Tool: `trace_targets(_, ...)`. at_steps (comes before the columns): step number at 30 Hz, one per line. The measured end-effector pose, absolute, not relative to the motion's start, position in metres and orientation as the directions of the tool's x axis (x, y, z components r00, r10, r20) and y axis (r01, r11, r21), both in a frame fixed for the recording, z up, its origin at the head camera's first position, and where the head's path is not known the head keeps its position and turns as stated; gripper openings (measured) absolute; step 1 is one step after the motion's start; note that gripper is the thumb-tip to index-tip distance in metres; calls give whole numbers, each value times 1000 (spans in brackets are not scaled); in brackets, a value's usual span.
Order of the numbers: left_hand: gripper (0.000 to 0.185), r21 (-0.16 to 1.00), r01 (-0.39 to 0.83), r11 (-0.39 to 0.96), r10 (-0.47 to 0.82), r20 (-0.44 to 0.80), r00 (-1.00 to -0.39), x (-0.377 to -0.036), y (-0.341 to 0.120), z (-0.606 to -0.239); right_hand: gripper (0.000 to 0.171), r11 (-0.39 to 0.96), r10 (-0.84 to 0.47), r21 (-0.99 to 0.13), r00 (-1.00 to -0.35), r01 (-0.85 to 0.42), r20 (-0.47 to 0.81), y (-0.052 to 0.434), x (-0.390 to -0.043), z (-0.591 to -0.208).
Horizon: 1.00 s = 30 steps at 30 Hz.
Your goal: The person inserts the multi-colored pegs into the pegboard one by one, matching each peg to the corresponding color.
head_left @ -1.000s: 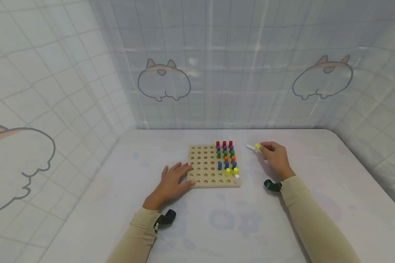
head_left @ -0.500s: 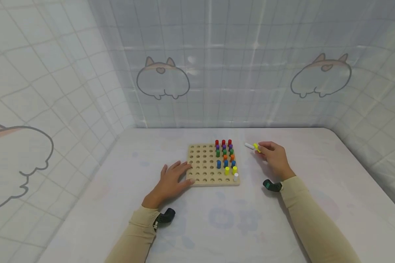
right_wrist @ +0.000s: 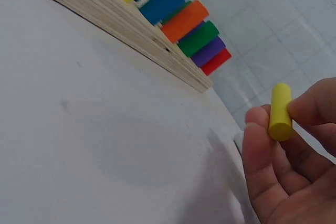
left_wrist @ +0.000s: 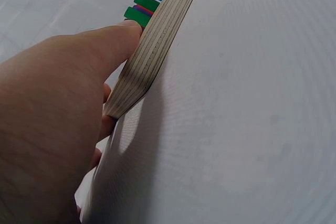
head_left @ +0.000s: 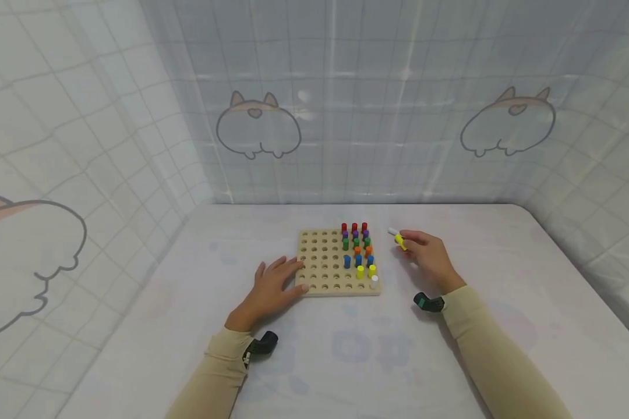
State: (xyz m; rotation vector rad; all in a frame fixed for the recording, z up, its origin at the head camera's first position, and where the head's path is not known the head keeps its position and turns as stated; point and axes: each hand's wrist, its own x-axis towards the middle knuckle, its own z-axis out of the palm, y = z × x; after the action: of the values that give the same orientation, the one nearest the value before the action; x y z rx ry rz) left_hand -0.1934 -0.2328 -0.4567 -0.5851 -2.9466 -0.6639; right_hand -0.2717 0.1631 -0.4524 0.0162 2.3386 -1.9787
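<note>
A wooden pegboard point(head_left: 322, 262) lies on the table, with coloured pegs point(head_left: 357, 250) standing in its right-hand columns: red, purple, green, orange, blue, yellow and one white. My left hand point(head_left: 272, 286) rests flat against the board's left edge point(left_wrist: 152, 56), fingers straight. To the right of the board, my right hand point(head_left: 424, 256) pinches a yellow peg point(head_left: 399, 241) between thumb and fingers point(right_wrist: 281, 111), lifted off the table. A white peg point(head_left: 392, 231) lies on the table just behind it.
The table point(head_left: 346, 349) is covered with a pale printed cloth. Curtain walls point(head_left: 346, 116) with cartoon prints close it in at the back, left and right. The board's left columns of holes point(head_left: 317, 256) stand unfilled.
My right hand has lifted the yellow peg and carried it a little left, toward the board. The white peg stays on the table. The left hand has not moved.
</note>
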Motion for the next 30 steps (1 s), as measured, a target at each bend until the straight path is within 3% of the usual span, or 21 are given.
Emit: trace_targets(30, 68, 387, 362, 848, 343, 121, -932, -192, -231, -451, 42, -58, -204, -997, -978, 47, -34, 135, -256, -443)
